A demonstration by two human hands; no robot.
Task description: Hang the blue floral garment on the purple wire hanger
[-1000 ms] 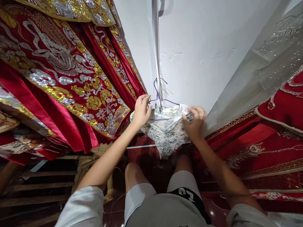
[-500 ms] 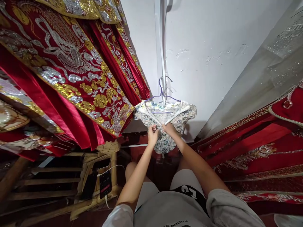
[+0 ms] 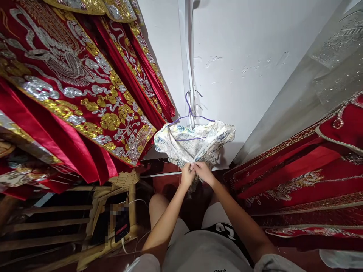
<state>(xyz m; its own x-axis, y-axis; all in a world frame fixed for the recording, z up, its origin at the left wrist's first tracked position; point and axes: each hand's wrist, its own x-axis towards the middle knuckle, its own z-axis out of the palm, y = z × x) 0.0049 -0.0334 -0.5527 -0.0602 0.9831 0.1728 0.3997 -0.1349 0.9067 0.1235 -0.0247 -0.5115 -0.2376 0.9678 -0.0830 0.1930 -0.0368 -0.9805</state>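
Note:
A pale floral shirt [image 3: 170, 145] hangs on a purple wire hanger [image 3: 189, 112] in front of the white wall. Its neckline lies open in a V, and the purple lower bar of the hanger shows across it. My left hand [image 3: 187, 176] and my right hand [image 3: 203, 172] meet at the bottom of the V. Both are closed, fingers pinching the two front edges of the shirt together. The fingertips touch each other, so any button or fastener between them is hidden. Below my hands the shirt's lower part is mostly covered.
Red embroidered cloth with gold and silver sequins [image 3: 110, 121] hangs at the left. More red beaded cloth [image 3: 295, 185] slopes down the right side. A bamboo chair [image 3: 132, 211] stands at lower left, with a phone [image 3: 121, 224] and its white cable on it.
Both hands have moved down the shirt front and come together, drawing the edges closer. The shirt's collar is pulled toward me and the V looks longer. The view has shifted slightly.

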